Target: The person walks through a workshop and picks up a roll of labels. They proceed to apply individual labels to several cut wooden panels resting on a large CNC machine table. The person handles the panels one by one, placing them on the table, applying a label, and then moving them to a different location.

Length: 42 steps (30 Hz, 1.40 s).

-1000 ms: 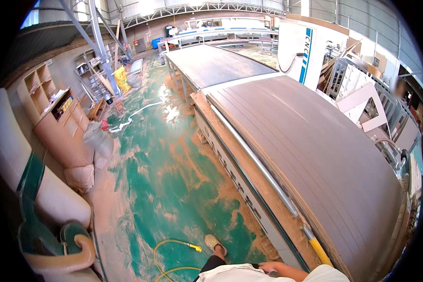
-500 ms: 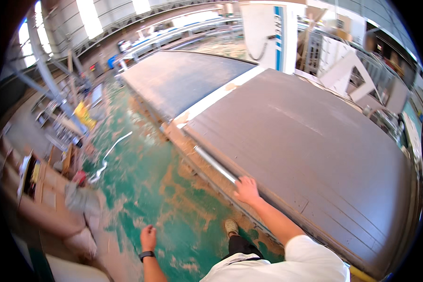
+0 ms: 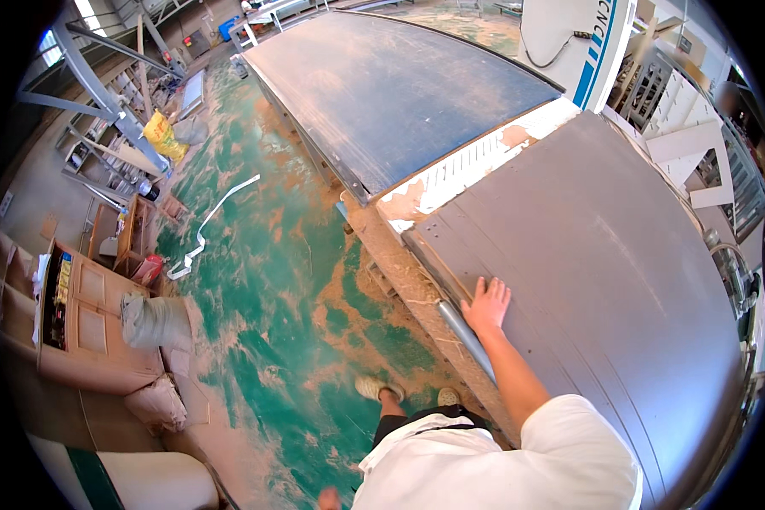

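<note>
My right hand lies flat near the left edge of a large grey-brown board, its fingers spread and nothing in them. Beside that edge runs a silvery metal tube, just below my right wrist. Of my left hand only a small part shows at the lower edge, low at my side; its fingers cannot be made out. Past the board's far end is a white strip with patches of brown dust, and beyond it a dark blue-grey table surface.
A white machine housing with blue stripes stands at the far right. The green floor is strewn with sawdust, and a white strap lies on it. To the left are a wooden cabinet, a stuffed sack and a yellow bag.
My right hand has moved from the metal tube at the side onto the board's top and opened flat. My left hand has dropped mostly out of view. I have stepped forward along the table.
</note>
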Each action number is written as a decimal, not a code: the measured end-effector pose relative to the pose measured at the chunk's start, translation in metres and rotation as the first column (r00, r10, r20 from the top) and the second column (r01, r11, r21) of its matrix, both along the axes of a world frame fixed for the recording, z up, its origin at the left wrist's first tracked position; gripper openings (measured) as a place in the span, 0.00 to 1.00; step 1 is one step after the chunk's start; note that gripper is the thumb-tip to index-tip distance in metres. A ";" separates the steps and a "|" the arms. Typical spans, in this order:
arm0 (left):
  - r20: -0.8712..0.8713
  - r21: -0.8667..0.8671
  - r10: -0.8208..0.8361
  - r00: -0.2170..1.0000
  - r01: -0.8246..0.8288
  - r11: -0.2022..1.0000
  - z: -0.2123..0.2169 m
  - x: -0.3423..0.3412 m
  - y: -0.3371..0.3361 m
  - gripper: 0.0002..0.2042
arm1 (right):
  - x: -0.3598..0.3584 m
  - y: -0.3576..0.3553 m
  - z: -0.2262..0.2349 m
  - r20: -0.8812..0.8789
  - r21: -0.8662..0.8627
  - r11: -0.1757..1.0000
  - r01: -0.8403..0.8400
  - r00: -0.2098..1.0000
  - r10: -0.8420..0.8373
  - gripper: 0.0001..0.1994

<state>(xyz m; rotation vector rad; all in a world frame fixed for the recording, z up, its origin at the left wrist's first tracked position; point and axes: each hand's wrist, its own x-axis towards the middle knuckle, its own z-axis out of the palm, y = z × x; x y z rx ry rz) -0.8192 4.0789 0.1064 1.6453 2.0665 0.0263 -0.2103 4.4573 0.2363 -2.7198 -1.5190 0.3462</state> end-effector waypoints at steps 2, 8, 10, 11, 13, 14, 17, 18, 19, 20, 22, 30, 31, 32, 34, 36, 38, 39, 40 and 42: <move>0.067 -0.348 0.407 0.911 -0.361 0.865 0.007 0.007 -0.001 0.13 | 0.000 0.006 -0.011 -0.015 0.105 0.994 0.028 1.000 -0.027 0.42; 0.055 -0.473 0.395 0.917 -0.325 0.819 0.006 -0.040 0.140 0.15 | -0.015 0.049 0.015 0.108 0.239 0.966 0.102 0.986 -0.130 0.43; 0.052 -0.462 0.312 0.949 -0.254 0.850 -0.001 -0.066 0.223 0.16 | -0.015 0.072 0.021 0.011 0.153 0.974 0.165 0.986 -0.169 0.42; 0.041 -0.445 0.242 0.969 -0.199 0.873 -0.009 -0.087 0.269 0.17 | -0.016 0.080 0.019 -0.021 0.125 0.976 0.181 0.984 -0.179 0.41; -0.030 -0.370 0.005 1.000 -0.016 0.929 -0.029 -0.118 0.391 0.18 | -0.018 0.098 0.007 -0.069 0.159 0.966 0.202 0.979 -0.193 0.40; -0.087 -0.302 -0.103 0.991 0.072 0.951 -0.026 -0.125 0.455 0.19 | -0.025 0.109 0.001 -0.093 0.159 0.969 0.188 0.980 -0.175 0.40; -0.081 0.008 -0.289 0.954 0.290 0.957 0.046 -0.055 0.691 0.17 | -0.032 0.142 0.003 -0.141 0.199 0.956 0.214 0.972 -0.189 0.40; -0.181 0.112 -0.410 0.894 0.433 0.894 0.081 -0.009 0.758 0.18 | -0.033 0.149 0.004 -0.157 0.219 0.949 0.226 0.968 -0.195 0.40; -0.180 0.247 -0.517 0.837 0.547 0.800 0.126 0.050 0.812 0.17 | -0.031 0.155 0.007 -0.171 0.238 0.942 0.235 0.965 -0.197 0.41; -0.137 0.305 -0.635 0.760 0.643 0.703 0.170 0.114 0.855 0.16 | -0.032 0.159 0.007 -0.184 0.248 0.937 0.244 0.962 -0.202 0.41; -0.121 0.505 -0.826 0.550 0.751 0.426 0.203 0.218 0.905 0.15 | -0.037 0.169 0.003 -0.163 0.308 0.920 0.241 0.966 -0.199 0.41; -0.258 -0.151 -0.966 0.023 0.986 0.064 0.164 0.406 0.961 0.30 | -0.040 0.226 0.010 -0.185 0.320 0.915 0.247 0.963 -0.196 0.41; -0.222 -0.188 -0.972 -0.076 0.982 -0.034 0.163 0.407 0.965 0.32 | -0.042 0.236 0.009 -0.190 0.322 0.911 0.257 0.961 -0.204 0.41; -0.124 -0.032 -0.976 -0.180 0.984 -0.178 0.162 0.398 0.965 0.30 | -0.044 0.243 0.012 -0.195 0.324 0.909 0.263 0.958 -0.208 0.41; 0.180 0.150 -0.880 -0.441 0.896 -0.418 0.174 0.375 0.959 0.21 | -0.046 0.257 0.018 -0.201 0.300 0.911 0.283 0.952 -0.230 0.41; 0.351 0.072 -0.726 -0.592 0.790 -0.609 0.202 0.342 0.943 0.15 | -0.050 0.269 0.026 -0.208 0.296 0.910 0.292 0.949 -0.237 0.41; 0.481 0.141 -0.723 -0.495 0.858 -0.494 0.200 0.305 0.954 0.17 | -0.052 0.282 0.029 -0.206 0.304 0.907 0.292 0.949 -0.237 0.40; 0.514 0.092 -0.780 -0.358 0.927 -0.364 0.184 0.292 0.972 0.17 | -0.055 0.289 0.029 -0.205 0.291 0.910 0.296 0.948 -0.243 0.41; 0.541 0.040 -0.814 -0.211 0.973 -0.226 0.167 0.278 0.992 0.17 | -0.058 0.296 0.029 -0.201 0.274 0.914 0.299 0.947 -0.249 0.41; 0.417 -0.079 -0.824 0.383 0.919 0.386 0.144 0.236 1.041 0.18 | -0.064 0.308 0.039 -0.199 0.222 0.923 0.313 0.942 -0.272 0.41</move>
